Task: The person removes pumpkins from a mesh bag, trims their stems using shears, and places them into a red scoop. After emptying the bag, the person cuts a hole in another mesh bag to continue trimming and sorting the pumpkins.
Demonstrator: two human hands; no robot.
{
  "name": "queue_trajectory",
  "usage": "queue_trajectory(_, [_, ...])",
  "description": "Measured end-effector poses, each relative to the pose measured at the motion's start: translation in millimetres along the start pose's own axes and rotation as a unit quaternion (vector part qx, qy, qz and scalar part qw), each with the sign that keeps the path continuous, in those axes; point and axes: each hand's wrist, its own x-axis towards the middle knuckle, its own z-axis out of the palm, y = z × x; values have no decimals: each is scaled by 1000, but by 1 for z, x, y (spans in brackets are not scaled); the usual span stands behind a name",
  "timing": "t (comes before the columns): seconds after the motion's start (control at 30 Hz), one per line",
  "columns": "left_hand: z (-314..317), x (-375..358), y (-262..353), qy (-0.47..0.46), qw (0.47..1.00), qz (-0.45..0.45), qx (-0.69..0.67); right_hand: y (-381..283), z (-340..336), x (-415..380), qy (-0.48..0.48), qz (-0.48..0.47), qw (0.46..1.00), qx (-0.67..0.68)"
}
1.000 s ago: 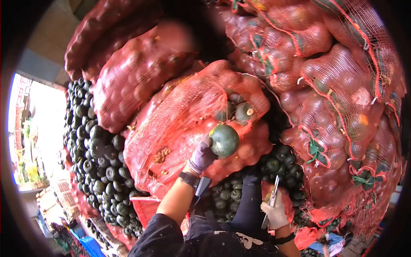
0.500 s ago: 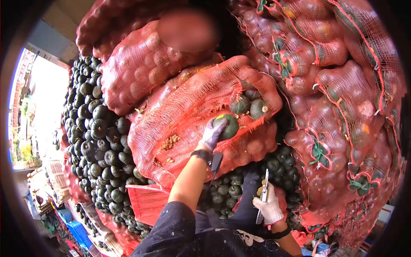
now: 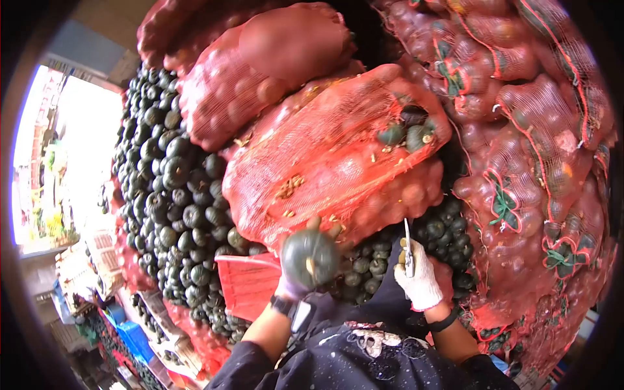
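Note:
My left hand [image 3: 292, 286], in a pale purple glove, grips a round dark green squash [image 3: 312, 253] from below and holds it up in front of my body. The squash's pale stem end faces up toward me. In my right hand [image 3: 419, 283], which wears a white knit glove, is a pointed metal cutting tool [image 3: 408, 247] with its tip up; the fingers hide part of its handle. Ahead of both hands lies an opened red mesh sack [image 3: 338, 149], with several green squashes [image 3: 419, 138] in its far right end and cut stem bits [image 3: 289, 186] on top.
Filled red mesh sacks [image 3: 520, 143] are stacked high on the right, and another full sack [image 3: 227, 84] lies behind. Loose squashes [image 3: 175, 172] form a tall pile at left. More squashes [image 3: 367, 270] lie below the opened sack. Folded red material [image 3: 247, 283] sits near my left forearm.
My left hand has lifted the squash off the opened sack and drawn it back toward my body. My right hand still holds the tool in about the same place. The view has shifted slightly.

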Motion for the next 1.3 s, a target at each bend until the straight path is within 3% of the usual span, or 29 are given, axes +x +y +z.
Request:
queue_trajectory(0.03, [5,11,2,-42,982,18,-182,-16,5,1,2,-17,999,-31])
queue_trajectory(0.07, [3,19,4,-125,964,30,-234,-35,9,2,10,-33,997,-63])
queue_trajectory(0.1, [7,26,-1,-93,972,47,-209,-62,6,5,8,-96,988,-118])
queue_trajectory(0.13, [11,33,-6,-59,980,63,-182,-64,11,5,65,-236,963,-113])
queue_trajectory(0.2, [14,45,-20,15,990,93,-108,-67,13,6,82,-273,931,-229])
queue_trajectory(0.33, [2,56,-50,27,992,8,-125,-64,10,13,78,-296,872,-381])
queue_trajectory(0.43, [-16,58,-61,25,991,-63,-117,-46,8,13,-105,-121,919,-361])
queue_trajectory(0.53, [-28,54,-69,5,991,-71,-112,-45,12,12,-185,-50,943,-272])
queue_trajectory(0.57, [-38,50,-76,65,990,-38,-118,-37,13,10,-221,74,968,-89])
queue_trajectory(0.6, [-43,40,-71,65,996,23,-55,-33,18,9,-215,58,970,-98])
queue_trajectory(0.7, [-95,-3,-74,143,986,80,-35,-6,51,7,-137,215,942,217])
queue_trajectory(0.77, [-130,-54,-61,212,969,121,-24,17,65,14,-132,224,923,284])
queue_trajectory(0.8, [-147,-83,-54,287,950,124,13,31,72,17,-133,207,925,288])
queue_trajectory(0.83, [-189,-114,-61,373,907,143,135,34,75,20,-140,213,933,253])
queue_trajectory(0.87, [-199,-138,-59,439,882,150,80,36,81,25,-145,217,940,218])
queue_trajectory(0.9, [-304,-166,-105,550,789,187,199,33,86,28,-147,220,941,212])
queue_trajectory(0.93, [-258,-176,-70,595,759,163,208,36,94,34,-154,211,945,197])
queue_trajectory(0.97, [-257,-183,-55,632,705,146,286,42,104,40,-160,201,949,183])
queue_trajectory(1.07, [-239,-157,-20,626,577,192,488,19,129,51,-174,172,960,136])
queue_trajectory(1.13, [-216,-107,20,565,534,270,568,3,149,52,-176,180,953,171])
queue_trajectory(1.2, [-190,-52,52,523,532,284,602,-4,163,48,-188,149,959,151])
queue_trajectory(1.27, [-192,9,63,536,438,216,689,-17,168,41,-203,150,951,180])
queue_trajectory(1.3, [-195,28,75,533,440,148,707,-16,166,38,-219,109,961,130])
